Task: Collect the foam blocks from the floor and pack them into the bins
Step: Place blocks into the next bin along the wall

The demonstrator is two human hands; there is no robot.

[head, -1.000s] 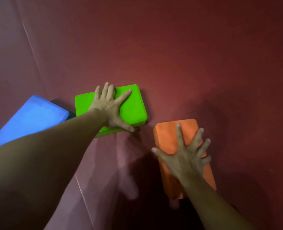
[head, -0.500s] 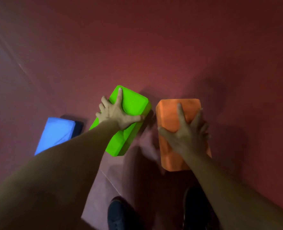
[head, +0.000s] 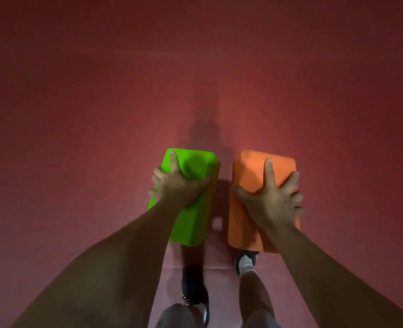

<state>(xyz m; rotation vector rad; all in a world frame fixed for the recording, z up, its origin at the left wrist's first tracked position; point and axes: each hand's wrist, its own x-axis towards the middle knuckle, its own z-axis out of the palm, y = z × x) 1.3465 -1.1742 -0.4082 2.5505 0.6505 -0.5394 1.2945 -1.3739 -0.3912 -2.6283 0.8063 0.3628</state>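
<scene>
Green block (head: 195, 166) is gripped lengthwise by the left hand (head: 179, 189): the thumb is wrapped over its right edge, the outer fingers are curled over its left edge, and the index finger is laid straight along the top. The orange block (head: 250, 171) is held by the right hand (head: 271, 202), fingers spread wide across its face. The blocks are kept side by side, slightly apart, above the red floor (head: 101, 114). A dark shoe (head: 245, 261) is partly hidden by the orange block's near end.
</scene>
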